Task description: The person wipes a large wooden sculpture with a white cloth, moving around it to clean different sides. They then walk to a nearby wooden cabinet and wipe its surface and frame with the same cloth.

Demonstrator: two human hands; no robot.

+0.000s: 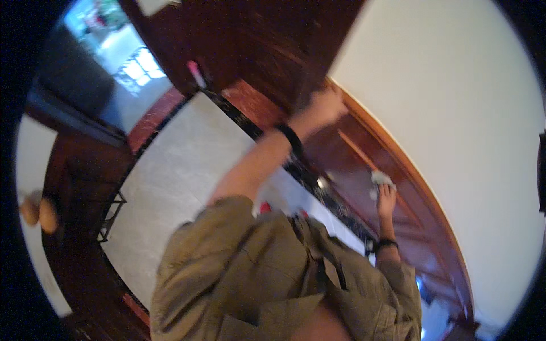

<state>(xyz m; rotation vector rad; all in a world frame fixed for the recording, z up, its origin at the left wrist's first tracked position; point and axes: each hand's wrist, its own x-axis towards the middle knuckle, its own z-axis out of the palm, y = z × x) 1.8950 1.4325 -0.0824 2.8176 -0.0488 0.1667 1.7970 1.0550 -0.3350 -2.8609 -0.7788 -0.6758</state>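
Note:
My left hand [329, 105] reaches up to where the dark wooden door frame [327, 48] meets the top moulding of the wall panelling; its fingers are blurred and partly hidden against the wood. A dark band circles that wrist. Lower on the right, my right hand [387, 199] presses a whitish crumpled cloth [383, 179] against the reddish-brown wood panelling [364, 165]. The cloth sticks out past the fingertips.
A pale tiled floor [170, 148] has a black marbled border. At the left, a doorway opens onto a bright area. A pink-and-white object [196, 74] stands in the far corner. A small black metal rack [112, 217] and two rounded brown objects [47, 216] are at the left. White wall [443, 85] rises above the panelling.

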